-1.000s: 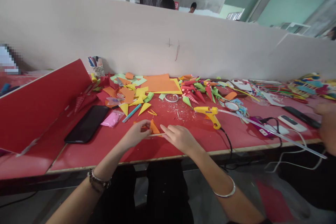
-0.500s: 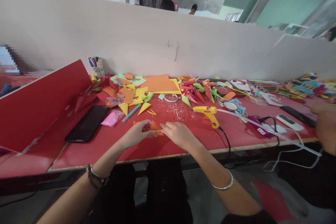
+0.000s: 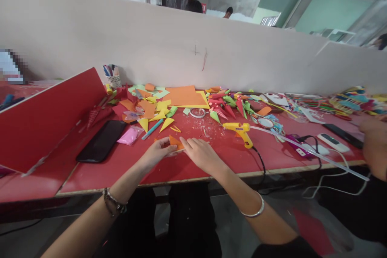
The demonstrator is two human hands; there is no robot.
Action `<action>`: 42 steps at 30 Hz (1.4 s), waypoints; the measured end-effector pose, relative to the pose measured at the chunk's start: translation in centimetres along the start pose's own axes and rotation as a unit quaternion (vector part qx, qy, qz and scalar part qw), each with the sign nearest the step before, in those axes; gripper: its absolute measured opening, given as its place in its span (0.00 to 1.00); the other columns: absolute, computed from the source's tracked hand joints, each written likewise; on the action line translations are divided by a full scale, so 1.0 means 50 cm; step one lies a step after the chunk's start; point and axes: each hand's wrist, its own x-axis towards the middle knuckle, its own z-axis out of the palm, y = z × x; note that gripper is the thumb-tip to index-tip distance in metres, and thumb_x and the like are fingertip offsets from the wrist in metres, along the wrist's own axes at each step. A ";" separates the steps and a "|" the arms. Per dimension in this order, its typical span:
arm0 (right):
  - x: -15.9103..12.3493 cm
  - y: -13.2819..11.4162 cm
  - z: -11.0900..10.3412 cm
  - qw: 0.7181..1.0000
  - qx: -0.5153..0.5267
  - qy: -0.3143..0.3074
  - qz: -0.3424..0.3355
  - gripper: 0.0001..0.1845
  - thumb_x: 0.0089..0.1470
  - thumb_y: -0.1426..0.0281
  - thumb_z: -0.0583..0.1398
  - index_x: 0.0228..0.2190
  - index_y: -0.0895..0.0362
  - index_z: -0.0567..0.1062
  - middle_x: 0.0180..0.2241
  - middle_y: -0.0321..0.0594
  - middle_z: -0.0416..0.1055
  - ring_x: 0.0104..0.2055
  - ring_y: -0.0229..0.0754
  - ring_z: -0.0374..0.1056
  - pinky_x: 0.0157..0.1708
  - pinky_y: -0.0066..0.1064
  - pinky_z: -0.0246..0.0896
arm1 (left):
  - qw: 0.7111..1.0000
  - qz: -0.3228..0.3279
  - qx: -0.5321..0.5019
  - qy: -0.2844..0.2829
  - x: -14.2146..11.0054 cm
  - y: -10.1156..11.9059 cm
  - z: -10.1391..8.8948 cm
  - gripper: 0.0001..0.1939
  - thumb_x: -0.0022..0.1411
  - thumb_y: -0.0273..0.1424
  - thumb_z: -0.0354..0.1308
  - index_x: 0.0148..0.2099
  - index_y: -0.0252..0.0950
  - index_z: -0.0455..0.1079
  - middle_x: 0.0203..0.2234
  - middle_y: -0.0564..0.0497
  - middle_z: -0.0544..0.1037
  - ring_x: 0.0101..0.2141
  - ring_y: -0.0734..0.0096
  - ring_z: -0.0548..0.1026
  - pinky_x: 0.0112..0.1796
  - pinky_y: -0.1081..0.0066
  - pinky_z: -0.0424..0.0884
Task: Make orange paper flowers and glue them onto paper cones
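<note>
Between my two hands, just above the red tabletop [image 3: 121, 179], is a small piece of orange paper [image 3: 175, 142], partly folded or curled. My left hand [image 3: 157, 153] pinches its left side between thumb and fingers. On the other side my right hand [image 3: 198, 153] grips the paper's right end, fingers bent over it. A thin pale edge or stick shows along the paper's lower side; I cannot make out which. Beyond my hands lie yellow paper pieces [image 3: 167, 124] and a blue-green pen [image 3: 152, 129]. To the right rests a yellow glue gun [image 3: 240, 131] with a clear glue stick.
Paper cones [image 3: 223, 107] are heaped at the back, beside orange sheets [image 3: 183, 96]. A black phone [image 3: 101, 141] and a pink packet [image 3: 129, 135] lie left, near a standing red board [image 3: 57, 117]. A purple power strip [image 3: 299, 145] and another person's hand [image 3: 375, 141] are at right.
The orange paper has turned and shifted slightly left in my hands. My right hand has moved a little left, with its fingers now further over the paper. Both hands keep their hold.
</note>
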 end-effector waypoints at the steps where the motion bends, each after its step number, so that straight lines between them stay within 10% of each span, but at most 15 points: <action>1: 0.001 0.001 -0.001 1.000 0.004 -0.007 -0.003 0.21 0.57 0.75 0.46 0.52 0.65 0.57 0.34 0.47 0.67 0.37 0.45 0.62 0.34 0.35 0.58 | 1.000 0.001 0.005 -0.007 -0.001 -0.001 -0.003 0.11 0.48 0.35 0.60 0.31 0.33 0.66 0.28 0.56 0.71 0.34 0.74 0.71 0.44 0.67 0.65; 11: 0.009 0.008 -0.017 0.992 0.076 -0.104 0.000 0.12 0.57 0.67 0.49 0.32 0.60 0.69 0.32 0.42 0.69 0.35 0.40 0.66 0.31 0.27 0.57 | 0.987 -0.002 0.127 -0.096 -0.006 0.013 -0.016 0.12 0.50 0.35 0.58 0.35 0.33 0.63 0.32 0.51 0.74 0.37 0.68 0.72 0.43 0.66 0.64; 20: 0.025 0.017 -0.030 0.977 0.127 -0.171 -0.007 0.16 0.59 0.66 0.46 0.34 0.59 0.70 0.34 0.44 0.72 0.37 0.42 0.68 0.31 0.27 0.56 | 0.882 0.075 0.443 -0.141 -0.004 0.051 -0.010 0.18 0.58 0.39 0.46 0.29 0.32 0.70 0.22 0.51 0.74 0.25 0.73 0.71 0.29 0.76 0.64; 34: 0.027 0.013 -0.004 0.990 -0.037 0.038 -0.134 0.12 0.58 0.74 0.44 0.34 0.61 0.66 0.29 0.41 0.66 0.33 0.41 0.63 0.29 0.30 0.55 | 0.948 -0.038 0.250 -0.194 0.004 0.055 -0.043 0.15 0.56 0.40 0.48 0.31 0.31 0.65 0.18 0.58 0.58 0.19 0.82 0.54 0.21 0.79 0.52; 42: 0.034 0.013 -0.010 0.995 0.068 -0.013 -0.070 0.13 0.58 0.68 0.48 0.31 0.60 0.69 0.29 0.40 0.70 0.33 0.38 0.65 0.28 0.27 0.52 | 0.921 0.045 0.354 -0.157 -0.002 0.035 -0.035 0.15 0.60 0.38 0.42 0.34 0.33 0.63 0.25 0.53 0.65 0.26 0.76 0.62 0.30 0.74 0.60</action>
